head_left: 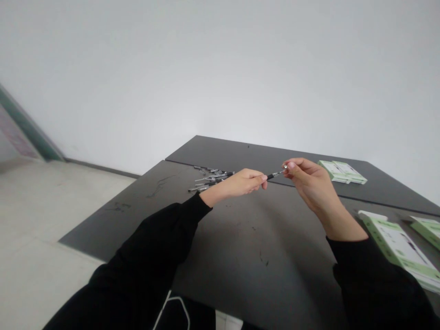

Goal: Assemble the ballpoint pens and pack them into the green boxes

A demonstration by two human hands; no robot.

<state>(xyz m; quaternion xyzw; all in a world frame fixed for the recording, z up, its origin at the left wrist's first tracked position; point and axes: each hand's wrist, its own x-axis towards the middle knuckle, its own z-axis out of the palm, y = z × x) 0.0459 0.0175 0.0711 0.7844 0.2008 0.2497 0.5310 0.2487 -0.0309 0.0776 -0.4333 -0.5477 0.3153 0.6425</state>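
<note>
My left hand [244, 182] is closed round a pen [274, 175] with a black grip. The pen points right, its thin front end bare, and most of its barrel is hidden in my fingers. Right at that thin end, the thumb and fingers of my right hand [309, 181] pinch a small shiny piece [285, 168]; its kind is too small to make out, and I cannot tell whether it touches the pen. Behind my left wrist lies a loose heap of pens and pen parts [209, 178], partly covered by the hand.
Dark tables [227, 256] stand against a white wall, with a seam between them. Green and white boxes [400, 243] lie at the right edge, and more boxes [343, 171] sit farther back. Small dark specks and marks dot the tabletop.
</note>
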